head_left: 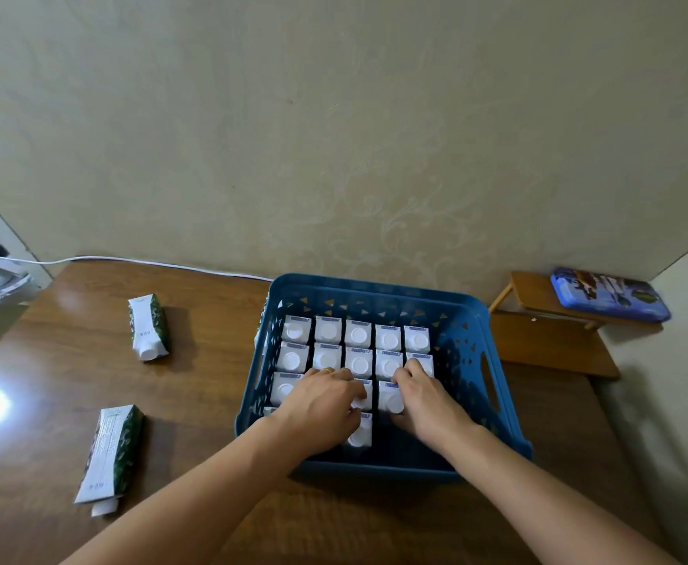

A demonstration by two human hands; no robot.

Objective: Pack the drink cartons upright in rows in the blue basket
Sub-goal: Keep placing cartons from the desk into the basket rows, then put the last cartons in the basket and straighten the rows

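Observation:
The blue basket stands on the wooden table, filled with several upright white-capped drink cartons in rows. Both my hands are inside it, over the third row. My left hand lies over cartons in that row, its fingers curled round the top of one; a carton of the nearest row shows just below it. My right hand grips the carton beside it, fingers bent over its far side. Two more green-and-white cartons lie flat on the table to the left, one far and one near.
A white cable runs along the table's back edge by the wall. A small wooden stool with a blue tin on it stands right of the basket. The basket's near right corner holds no cartons.

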